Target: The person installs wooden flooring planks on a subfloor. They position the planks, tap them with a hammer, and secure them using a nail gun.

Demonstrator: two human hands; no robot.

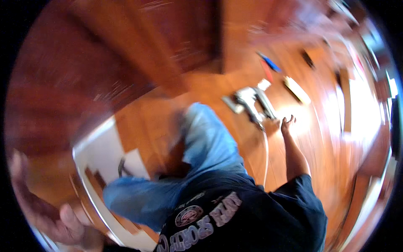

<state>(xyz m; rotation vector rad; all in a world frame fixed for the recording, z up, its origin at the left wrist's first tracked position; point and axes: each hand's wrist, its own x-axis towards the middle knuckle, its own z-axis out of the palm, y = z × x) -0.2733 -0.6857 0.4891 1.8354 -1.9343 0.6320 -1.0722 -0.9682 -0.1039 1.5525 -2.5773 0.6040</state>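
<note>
My left hand [50, 216] is raised at the lower left, blurred and close, its thumb and fingers apart with nothing in them. Farther off, my right hand [288, 123] hovers near the wooden floor [289, 164], fingers spread and holding nothing. Just left of it a silver-grey nail gun [248, 97] lies on its side, its pale air hose [266, 157] running back toward my body. My right fingers appear apart from the gun.
Beyond the gun lie a blue-and-red tool [268, 63], a cream oblong object [297, 90] and a small dark object [307, 59]. Dark reddish-brown woodwork [113, 46] fills the upper left. A white panel [98, 145] is beside my bent leg [210, 138]. Wood strips [345, 101] lie far right.
</note>
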